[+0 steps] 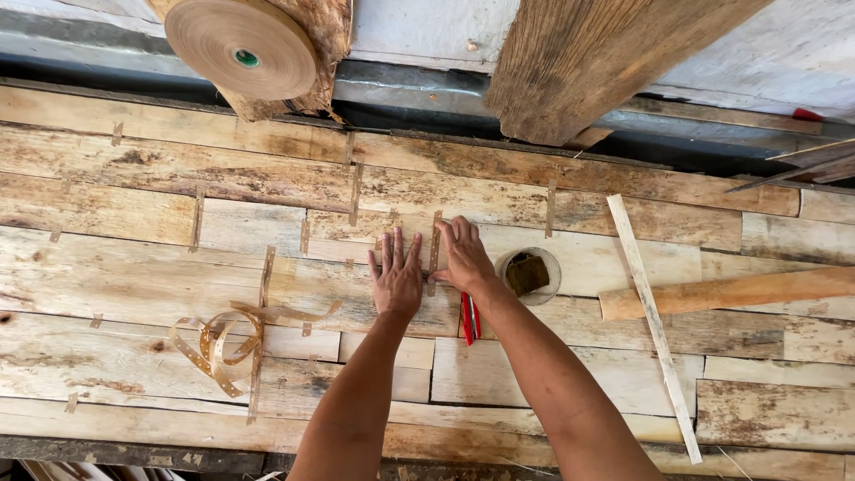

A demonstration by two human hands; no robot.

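Wood veneer sheets [134, 276], pale and patchy, cover the whole surface [107, 450], their seams joined by short strips of brown paper tape. At the near edge both forearms reach in from below. A little further in, to the left, a loose curl of tape [218, 343] lies on the sheets, well apart from the hands. The left hand [397, 272] lies flat, palm down, fingers [394, 245] spread and straight, holding nothing; it presses the veneer just left of an upright tape strip [435, 249]. The right hand [463, 254] is also open and flat, its fingers on or just beside that strip, gripping nothing. A red tool [469, 318], perhaps a knife or pen, lies just under the right wrist. Right of the hands sits a small round dish [528, 274] with a dark sponge-like lump in it, then a thin pale slat [655, 325] laid aslant over a round wooden handle [730, 291].

By the look of it, the step in hand is smoothing a fresh strip over a seam. The next move would call for firm, even pressure along the strip while the left hand keeps the two pieces butted tight.

Furthest off, a tape roll [242, 46] hangs on a rough post, beside a heavy beam [588, 62].
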